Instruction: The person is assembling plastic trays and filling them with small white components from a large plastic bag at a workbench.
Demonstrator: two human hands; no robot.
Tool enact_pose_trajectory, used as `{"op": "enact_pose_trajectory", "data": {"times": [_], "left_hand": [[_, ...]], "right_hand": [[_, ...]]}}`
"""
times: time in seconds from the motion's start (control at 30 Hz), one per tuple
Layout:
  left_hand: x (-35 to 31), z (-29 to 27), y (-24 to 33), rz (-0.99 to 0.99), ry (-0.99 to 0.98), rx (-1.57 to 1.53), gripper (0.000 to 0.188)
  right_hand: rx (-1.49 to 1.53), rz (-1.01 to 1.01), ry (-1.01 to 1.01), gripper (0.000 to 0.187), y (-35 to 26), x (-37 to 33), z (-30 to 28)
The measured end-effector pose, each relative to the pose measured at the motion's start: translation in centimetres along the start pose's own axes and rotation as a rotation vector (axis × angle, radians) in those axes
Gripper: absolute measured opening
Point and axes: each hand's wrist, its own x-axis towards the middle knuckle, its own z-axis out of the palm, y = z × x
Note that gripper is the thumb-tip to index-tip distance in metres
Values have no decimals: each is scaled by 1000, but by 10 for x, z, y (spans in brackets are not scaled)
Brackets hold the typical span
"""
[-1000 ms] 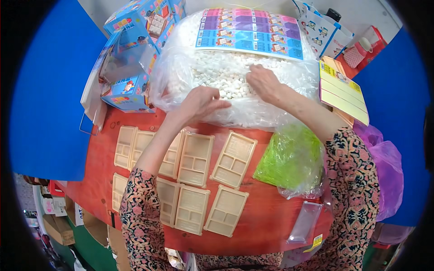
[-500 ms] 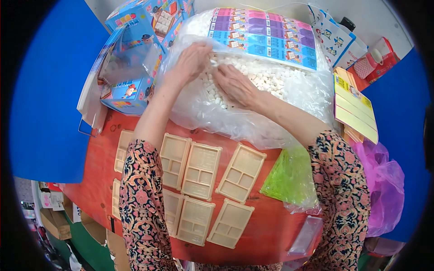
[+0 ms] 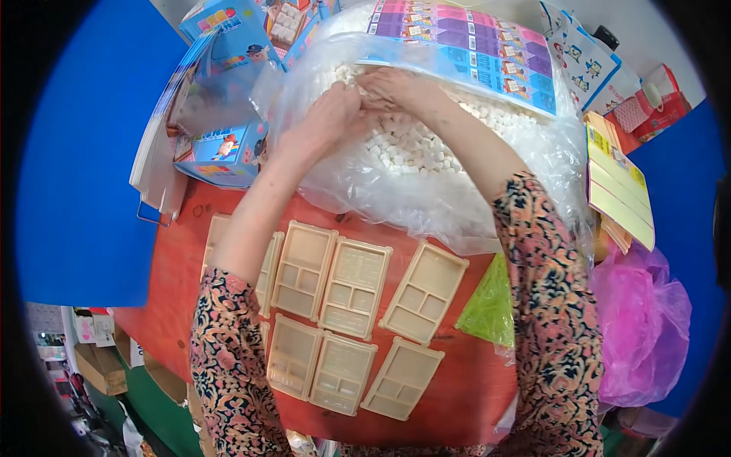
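Note:
A large clear plastic bag (image 3: 411, 206) lies opened on the table, filled with small white cube-like pieces (image 3: 415, 145). Both of my hands are together at the left part of the bag's opening. My left hand (image 3: 335, 118) is closed with its fingers curled, slightly blurred; what it holds, if anything, is hidden. Reaching across from the right, my right hand (image 3: 400, 90) rests over the pieces, fingers stretched toward the left hand and partly overlapping it. Printed sheets of purple, pink and blue labels (image 3: 472, 49) lie on top of the bag.
Several beige compartment trays (image 3: 354, 289) lie in two rows on the red table (image 3: 457, 381). Blue printed boxes (image 3: 228, 152) and a stack of cards (image 3: 156, 164) stand at left. To the right are a green packet (image 3: 487, 305), yellow cards (image 3: 620, 183) and a pink plastic bag (image 3: 640, 327).
My left hand has come down from the bag's edge toward the pieces, its fingers curling. My right hand has moved up and left to meet it. The whole view has shifted slightly.

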Motion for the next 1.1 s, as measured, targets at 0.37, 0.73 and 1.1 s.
{"op": "enact_pose_trajectory", "data": {"times": [0.37, 0.73, 1.1], "left_hand": [[-11, 12, 24, 102, -162, -93, 58], [21, 73, 60, -484, 441, -597, 29], [13, 45, 73, -761, 406, -1246, 26]], "right_hand": [[-63, 283, -363, 48, -41, -63, -51], [193, 582, 388, 23, -45, -57, -2], [494, 849, 429, 30, -65, -66, -35]]}}
